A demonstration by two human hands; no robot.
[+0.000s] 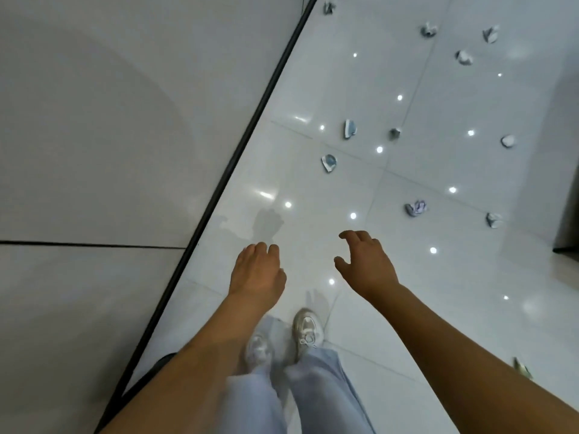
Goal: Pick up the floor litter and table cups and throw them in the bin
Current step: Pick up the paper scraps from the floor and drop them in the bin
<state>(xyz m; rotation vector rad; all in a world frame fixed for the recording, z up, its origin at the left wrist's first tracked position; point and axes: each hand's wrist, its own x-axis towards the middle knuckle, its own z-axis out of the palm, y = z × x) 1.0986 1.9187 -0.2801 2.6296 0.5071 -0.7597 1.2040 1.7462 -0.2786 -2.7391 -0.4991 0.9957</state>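
Several crumpled blue-white paper balls lie scattered on the glossy white floor ahead and to the right. The nearest are one paper ball ahead of my right hand, a second near the wall and a third further right. My left hand hangs over the floor, palm down, fingers loosely bent and holding nothing. My right hand reaches forward, fingers spread and relaxed, also holding nothing. No bin or cups are in view.
A light grey wall with a black skirting strip runs diagonally along my left. My feet in white sneakers stand below my hands. A greenish scrap lies at the right. A dark object stands at the right edge.
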